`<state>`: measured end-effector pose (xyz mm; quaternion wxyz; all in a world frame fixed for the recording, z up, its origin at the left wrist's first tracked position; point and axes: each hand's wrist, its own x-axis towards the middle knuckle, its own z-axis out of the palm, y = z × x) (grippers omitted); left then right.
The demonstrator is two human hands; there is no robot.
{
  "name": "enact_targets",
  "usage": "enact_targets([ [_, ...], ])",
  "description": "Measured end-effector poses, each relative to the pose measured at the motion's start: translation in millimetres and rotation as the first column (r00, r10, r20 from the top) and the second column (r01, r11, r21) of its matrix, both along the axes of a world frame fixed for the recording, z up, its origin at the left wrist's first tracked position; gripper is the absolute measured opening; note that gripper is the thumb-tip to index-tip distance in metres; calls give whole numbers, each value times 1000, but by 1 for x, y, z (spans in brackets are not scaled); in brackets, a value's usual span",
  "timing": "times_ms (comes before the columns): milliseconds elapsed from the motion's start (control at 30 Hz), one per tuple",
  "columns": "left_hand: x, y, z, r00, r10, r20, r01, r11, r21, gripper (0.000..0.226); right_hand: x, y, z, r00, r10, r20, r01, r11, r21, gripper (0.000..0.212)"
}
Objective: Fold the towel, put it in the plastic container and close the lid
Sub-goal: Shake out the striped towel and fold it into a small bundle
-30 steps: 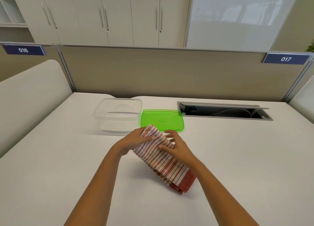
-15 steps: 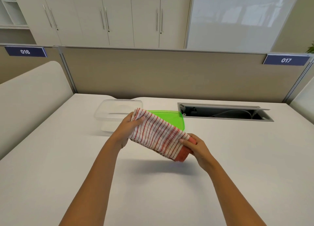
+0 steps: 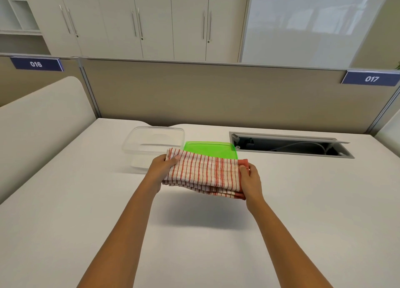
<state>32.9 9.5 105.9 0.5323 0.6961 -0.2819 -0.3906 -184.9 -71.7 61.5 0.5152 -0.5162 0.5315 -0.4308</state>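
A folded red-and-white striped towel hangs level in the air above the white table, its shadow on the table beneath it. My left hand grips its left end and my right hand grips its right end. Behind the towel's left part stands the clear plastic container, open and empty. The green lid lies flat on the table just right of the container, its near edge hidden by the towel.
An open cable slot is sunk into the table at the back right. A beige partition closes the far edge, and a rounded divider stands on the left.
The towel rose off the table and turned from slanted to level. My right hand slid from the towel's middle to its right end and lifted it up.
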Motion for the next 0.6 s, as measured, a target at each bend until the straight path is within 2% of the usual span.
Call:
enact_targets([
  [67, 3, -2, -2, 997, 32, 76, -34, 999, 27, 36, 6, 0, 3, 998, 15, -54, -17, 999, -35, 33],
  [200, 3, -5, -4, 929, 50, 368, -99, 988, 116, 42, 17, -1, 1, 983, 47, -178, -62, 995, -81, 37],
  [333, 9, -9, -4, 882, 39, 469, -119, 983, 143, 42, 27, -2, -1, 973, 97, -207, -108, 993, -39, 38],
  [467, 20, -12, 0, 906, 34, 423, -121, 976, 180, 44, 35, -10, 5, 980, 91, -176, -89, 996, 14, 38],
  [533, 29, -13, 1, 936, 47, 350, -118, 976, 185, 46, 41, -16, 10, 982, 93, -164, -82, 994, 71, 39],
  [600, 42, -15, 5, 971, 79, 224, -116, 981, 156, 46, 50, -25, 16, 988, 146, -58, -133, 973, 189, 44],
])
